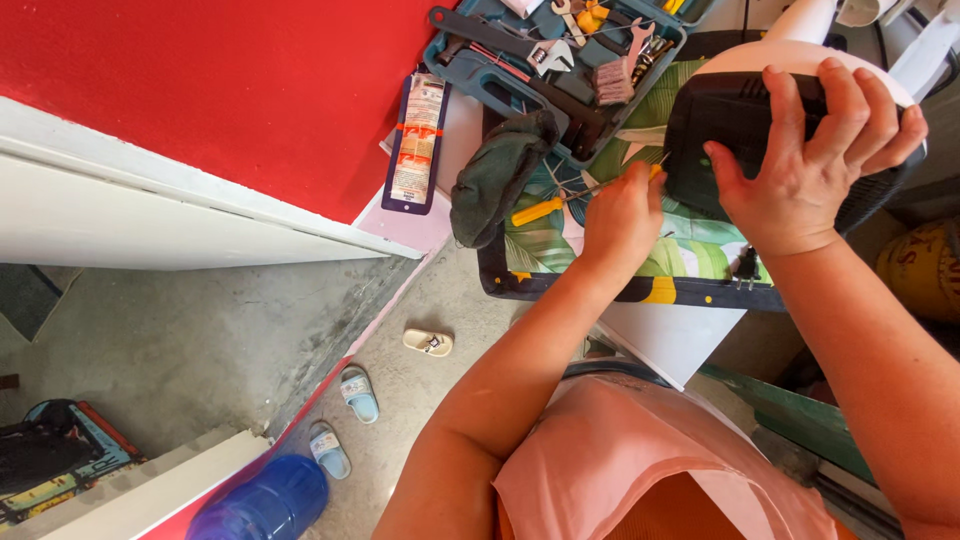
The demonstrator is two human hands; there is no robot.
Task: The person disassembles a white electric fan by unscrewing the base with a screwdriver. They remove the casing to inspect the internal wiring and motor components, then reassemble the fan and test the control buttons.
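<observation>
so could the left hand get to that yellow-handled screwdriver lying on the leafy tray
Probably yes. The left hand sits right beside the yellow-handled screwdriver on the leafy tray, with nothing lying between them. It is closed around another tool against the black fan housing, so it would have to let go first.

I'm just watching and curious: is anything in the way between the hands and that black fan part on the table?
Nothing visible. The right hand already grips the black fan housing, and the left hand rests at its edge, holding something yellow. A yellow screwdriver lies beside it on the leaf-print cloth, off to the side.
</observation>
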